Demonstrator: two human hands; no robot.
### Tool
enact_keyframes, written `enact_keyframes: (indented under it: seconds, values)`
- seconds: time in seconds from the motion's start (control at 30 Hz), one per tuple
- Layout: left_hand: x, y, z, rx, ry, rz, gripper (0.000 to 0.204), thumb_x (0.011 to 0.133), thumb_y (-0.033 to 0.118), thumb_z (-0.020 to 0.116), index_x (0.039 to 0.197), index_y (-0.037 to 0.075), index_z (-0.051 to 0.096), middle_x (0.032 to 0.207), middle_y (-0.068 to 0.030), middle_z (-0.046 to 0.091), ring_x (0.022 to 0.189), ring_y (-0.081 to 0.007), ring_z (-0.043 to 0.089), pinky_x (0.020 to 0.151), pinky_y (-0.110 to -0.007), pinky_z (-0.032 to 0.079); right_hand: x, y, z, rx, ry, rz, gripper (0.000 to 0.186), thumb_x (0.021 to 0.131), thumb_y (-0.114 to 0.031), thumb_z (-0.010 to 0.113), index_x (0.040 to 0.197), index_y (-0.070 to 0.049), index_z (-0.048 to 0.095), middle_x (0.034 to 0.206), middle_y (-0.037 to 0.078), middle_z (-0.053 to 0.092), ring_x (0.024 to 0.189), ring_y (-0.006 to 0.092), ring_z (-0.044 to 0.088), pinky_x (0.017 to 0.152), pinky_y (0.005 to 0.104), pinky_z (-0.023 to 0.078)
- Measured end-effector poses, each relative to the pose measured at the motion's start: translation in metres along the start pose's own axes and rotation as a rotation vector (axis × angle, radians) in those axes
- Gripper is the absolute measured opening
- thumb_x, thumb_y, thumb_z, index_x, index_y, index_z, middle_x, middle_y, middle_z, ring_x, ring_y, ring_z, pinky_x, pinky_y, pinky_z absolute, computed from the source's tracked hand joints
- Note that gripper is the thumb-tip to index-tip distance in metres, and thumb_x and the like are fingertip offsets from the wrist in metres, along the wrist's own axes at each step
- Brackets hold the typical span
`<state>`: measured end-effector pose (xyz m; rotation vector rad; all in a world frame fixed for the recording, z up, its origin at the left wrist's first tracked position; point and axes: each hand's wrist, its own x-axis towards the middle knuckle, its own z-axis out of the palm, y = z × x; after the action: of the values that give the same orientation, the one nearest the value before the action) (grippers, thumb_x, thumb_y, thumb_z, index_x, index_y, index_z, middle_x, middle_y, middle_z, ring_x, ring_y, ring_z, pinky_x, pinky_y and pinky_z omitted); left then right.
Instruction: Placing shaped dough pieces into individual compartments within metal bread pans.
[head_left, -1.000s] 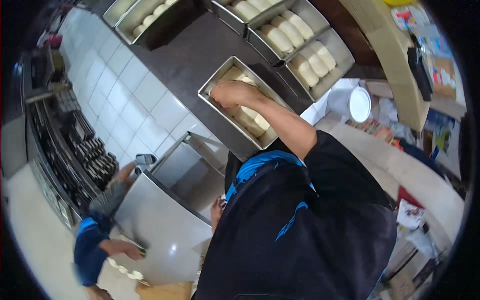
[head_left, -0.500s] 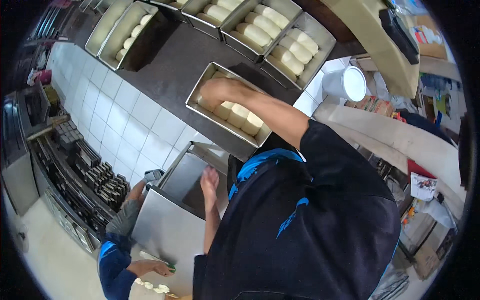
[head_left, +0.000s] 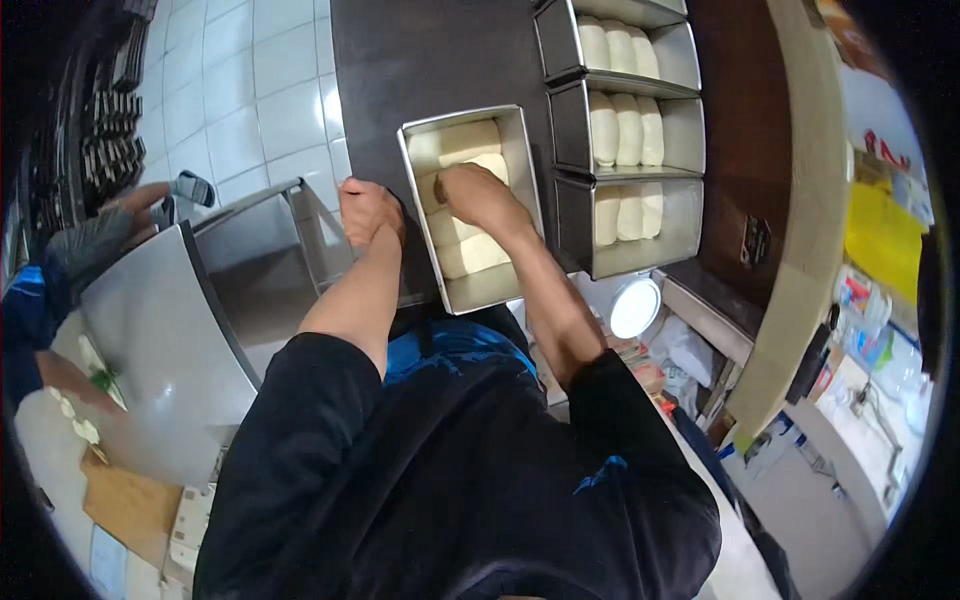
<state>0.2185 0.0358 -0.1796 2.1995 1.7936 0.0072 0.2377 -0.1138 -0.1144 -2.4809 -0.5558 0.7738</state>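
Observation:
A metal loaf pan (head_left: 487,294) holds several pale dough rolls (head_left: 468,257) set side by side and stands on the dark tabletop in front of me. My right hand (head_left: 482,197) is down inside it, fingers curled in, its knuckles resting on the dough near the middle. The hand hides part of the rolls under it. Just left of the pan, my left hand (head_left: 370,212) is closed in a fist over the table's edge, apart from the pan, and nothing shows in it.
More loaf pans (head_left: 682,225) with dough rolls line the table's right side. A white lidded bucket (head_left: 635,307) stands below them. On the left are a steel-topped unit (head_left: 165,320), white floor tiles (head_left: 285,115) and a co-worker's arm (head_left: 75,378) beside dough pieces.
My view has turned, so the table now runs straight ahead. My left hand has come up from over the steel unit to beside the pan and closed. The right hand stays in the pan.

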Motion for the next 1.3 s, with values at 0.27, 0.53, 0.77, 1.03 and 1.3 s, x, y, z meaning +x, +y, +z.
enact_keyframes:
  seconds: [0.27,0.53,0.77,1.03,1.3]
  values:
    - [0.003,-0.011,-0.006,0.011,-0.007,-0.009,0.052,0.101,0.042,0.038,0.083,0.010,0.076,0.083,-0.0176,0.075,0.073,-0.0484,0.067,0.066,-0.056,0.052,-0.014,-0.049,-0.040,-0.001,0.012,0.036,0.019,0.082,0.001,0.057,0.093,0.003,0.072,0.093,0.024,0.072,0.088,0.0428,0.068,0.080,0.0493,0.052]
    - [0.010,-0.008,-0.007,0.019,-0.026,-0.027,0.052,0.102,0.042,0.038,0.086,0.011,0.076,0.085,-0.0184,0.076,0.075,-0.0488,0.068,0.068,-0.056,0.053,0.010,-0.017,-0.031,-0.033,0.017,-0.060,0.016,0.084,0.001,0.056,0.090,0.004,0.070,0.093,0.025,0.071,0.086,0.0430,0.068,0.081,0.0497,0.053]
    - [0.010,-0.008,-0.011,0.012,-0.057,-0.043,0.054,0.102,0.043,0.035,0.088,0.010,0.077,0.087,-0.0183,0.076,0.077,-0.0487,0.068,0.070,-0.057,0.053,-0.002,-0.035,-0.069,0.059,-0.097,0.071,0.017,0.083,0.002,0.054,0.088,0.005,0.070,0.090,0.024,0.071,0.083,0.0413,0.068,0.081,0.0495,0.054]
    - [0.010,-0.001,-0.011,0.021,-0.074,-0.043,0.056,0.102,0.043,0.033,0.090,0.010,0.077,0.089,-0.0183,0.076,0.079,-0.0482,0.069,0.072,-0.057,0.054,-0.023,-0.037,-0.080,0.044,-0.008,-0.087,0.021,0.080,0.002,0.055,0.087,0.010,0.072,0.084,0.026,0.071,0.076,0.0406,0.068,0.076,0.0487,0.055]
    - [0.011,-0.003,-0.012,0.035,-0.091,-0.064,0.056,0.102,0.043,0.033,0.094,0.010,0.077,0.094,-0.0191,0.076,0.082,-0.0475,0.069,0.074,-0.056,0.054,-0.019,-0.036,-0.048,-0.099,-0.322,0.118,0.022,0.082,0.001,0.054,0.092,0.008,0.072,0.092,0.024,0.072,0.080,0.0437,0.067,0.077,0.0520,0.053]
